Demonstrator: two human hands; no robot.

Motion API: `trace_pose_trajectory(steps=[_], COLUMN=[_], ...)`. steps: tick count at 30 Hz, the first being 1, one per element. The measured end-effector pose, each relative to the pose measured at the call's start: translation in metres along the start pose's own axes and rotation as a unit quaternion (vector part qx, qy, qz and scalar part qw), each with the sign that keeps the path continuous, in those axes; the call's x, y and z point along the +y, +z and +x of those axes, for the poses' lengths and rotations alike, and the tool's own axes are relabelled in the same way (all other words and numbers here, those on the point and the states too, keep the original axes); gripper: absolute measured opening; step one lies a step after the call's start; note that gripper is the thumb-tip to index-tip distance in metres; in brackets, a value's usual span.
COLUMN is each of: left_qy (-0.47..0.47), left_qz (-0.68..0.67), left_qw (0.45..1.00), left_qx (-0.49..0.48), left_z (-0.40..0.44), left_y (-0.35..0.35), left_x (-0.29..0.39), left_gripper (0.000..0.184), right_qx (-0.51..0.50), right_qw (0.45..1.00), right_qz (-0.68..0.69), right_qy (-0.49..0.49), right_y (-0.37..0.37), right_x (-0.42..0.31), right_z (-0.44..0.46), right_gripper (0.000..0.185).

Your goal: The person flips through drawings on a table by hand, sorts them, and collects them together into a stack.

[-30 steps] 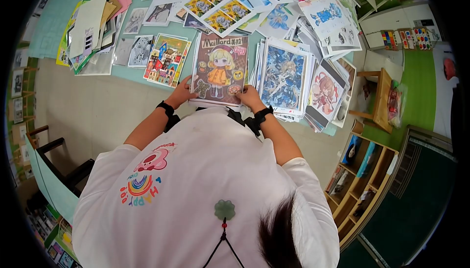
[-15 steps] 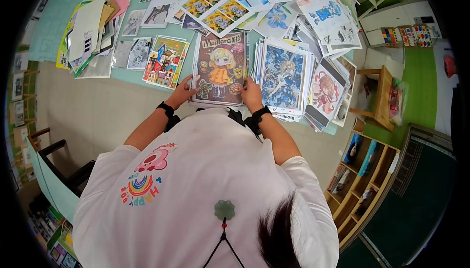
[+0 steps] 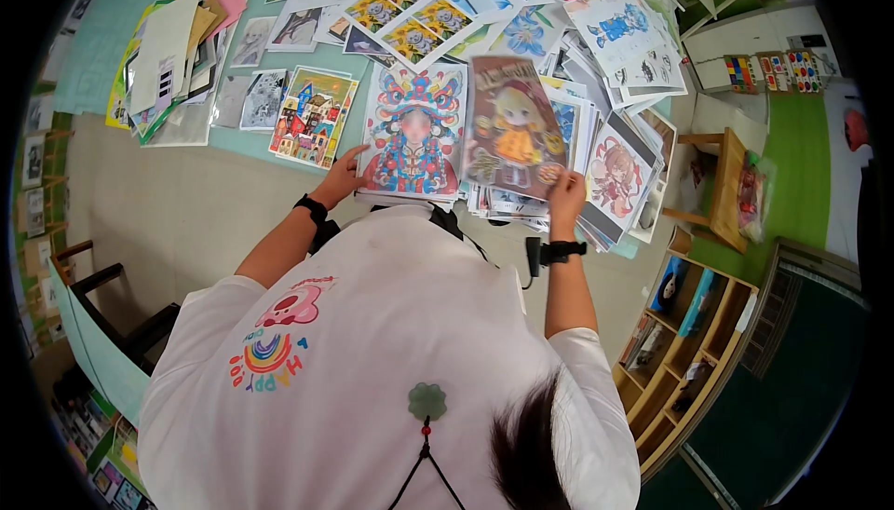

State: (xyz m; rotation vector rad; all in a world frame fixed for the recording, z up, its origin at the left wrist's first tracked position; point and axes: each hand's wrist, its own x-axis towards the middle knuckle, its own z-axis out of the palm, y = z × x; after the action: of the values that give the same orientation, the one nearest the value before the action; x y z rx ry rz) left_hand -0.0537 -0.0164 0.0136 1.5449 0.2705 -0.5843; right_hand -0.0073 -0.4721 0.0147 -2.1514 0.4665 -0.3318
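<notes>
My right hand (image 3: 566, 199) pinches the lower right corner of a brown print (image 3: 515, 133) with a cartoon girl in a yellow dress. The print is slightly blurred and lies over the right-hand pile, covering most of a blue print there. At the left edge of the middle stack of prints (image 3: 414, 133), my left hand (image 3: 345, 175) grips the lower left side. A colourful picture of a figure in an ornate headdress is on top of that stack. Left of it sits a print of bright houses (image 3: 314, 117).
Loose prints (image 3: 410, 16) overlap across the back of the light green table (image 3: 93, 72). A stack of papers and folders (image 3: 177, 68) lies at the left. On the right are a print of a red-dressed character (image 3: 616, 170), a wooden stool (image 3: 717, 184) and a shelf (image 3: 684, 342).
My right hand has carried the brown print off the middle stack to the right, uncovering the headdress picture. My left hand has stayed at the stack's left edge, shifting slightly.
</notes>
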Motion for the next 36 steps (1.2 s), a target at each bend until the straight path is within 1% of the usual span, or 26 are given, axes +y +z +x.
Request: trace_pose_trajectory(steps=[1,4,7,8,10,11,13,14,15,16,17,19,22,23,25,26,29,32,35,36], left_qy=[-0.003,-0.028,-0.058,-0.055,-0.049,-0.041,-0.024,-0.012,0.000,0.012,-0.001,-0.025,-0.011,-0.018,-0.033,-0.032,-0.033,-0.043,-0.044,-0.044], left_qz=[-0.016,0.046,0.012,0.027,0.056,0.048,0.030,0.043,0.056,0.069,0.071,0.075,0.056,0.059,0.066,0.047,0.006,-0.003,-0.017,-0.020], left_qw=[1.000,0.997,0.996,0.996,0.995,0.996,0.998,0.999,0.998,0.998,0.997,0.997,0.998,0.997,0.996,0.998,0.999,0.998,0.998,0.998], left_qx=[-0.013,-0.054,-0.070,-0.068,-0.064,-0.056,-0.041,-0.025,-0.009,0.008,0.012,0.021,0.033,0.036,0.043,0.042,0.039,0.041,0.043,0.040], left_z=[0.000,-0.005,-0.004,-0.004,-0.006,-0.005,-0.001,-0.001,-0.002,-0.003,-0.003,-0.004,-0.007,-0.006,-0.004,-0.001,0.003,-0.003,-0.002,0.000], left_y=[0.000,-0.001,-0.001,-0.001,0.001,0.001,0.001,0.003,0.005,0.006,0.006,0.003,0.005,0.005,0.000,-0.003,-0.009,-0.006,-0.003,-0.003], left_x=[0.000,0.001,0.003,0.003,0.008,0.004,-0.006,-0.005,-0.001,0.003,0.004,0.007,0.008,0.007,-0.004,-0.012,-0.024,-0.015,-0.014,-0.014], left_gripper=[0.070,0.065,0.063,0.062,0.059,0.054,0.044,0.037,0.031,0.025,0.022,0.017,0.018,0.018,0.018,0.018,0.017,0.014,0.014,0.015], right_qx=[0.015,0.014,-0.004,0.036,0.115,0.088,-0.010,-0.116,-0.171,-0.251,-0.331,-0.452,-0.531,-0.532,-0.522,-0.517,-0.462,-0.447,-0.475,-0.479], right_qw=[0.999,0.991,0.980,0.971,0.930,0.954,0.974,0.987,0.981,0.965,0.941,0.891,0.824,0.827,0.832,0.835,0.857,0.864,0.832,0.829], right_qz=[-0.037,-0.134,-0.180,-0.234,-0.336,-0.275,-0.169,-0.053,0.012,0.018,0.023,0.032,0.056,0.026,0.001,-0.011,0.100,0.139,0.144,0.138], right_qy=[0.008,0.020,0.088,0.028,-0.092,-0.080,-0.147,-0.099,-0.091,-0.079,-0.065,0.029,0.190,0.180,0.185,0.187,0.203,0.182,0.248,0.254], right_y=[-0.018,-0.042,-0.049,-0.048,-0.037,-0.028,-0.004,0.004,0.024,0.035,0.044,0.060,0.085,0.088,0.095,0.098,0.108,0.108,0.108,0.108], right_x=[-0.004,0.026,0.018,0.012,-0.008,-0.015,-0.023,-0.055,-0.049,-0.058,-0.069,-0.087,-0.083,-0.080,-0.075,-0.073,-0.063,-0.068,-0.080,-0.081], right_z=[0.000,0.006,0.003,0.001,-0.006,-0.005,-0.010,-0.018,-0.025,-0.035,-0.044,-0.055,-0.061,-0.060,-0.060,-0.060,-0.066,-0.064,-0.063,-0.064], right_gripper=[0.021,0.022,0.023,0.024,0.026,0.029,0.027,0.025,0.025,0.027,0.028,0.037,0.046,0.049,0.047,0.046,0.044,0.045,0.044,0.043])
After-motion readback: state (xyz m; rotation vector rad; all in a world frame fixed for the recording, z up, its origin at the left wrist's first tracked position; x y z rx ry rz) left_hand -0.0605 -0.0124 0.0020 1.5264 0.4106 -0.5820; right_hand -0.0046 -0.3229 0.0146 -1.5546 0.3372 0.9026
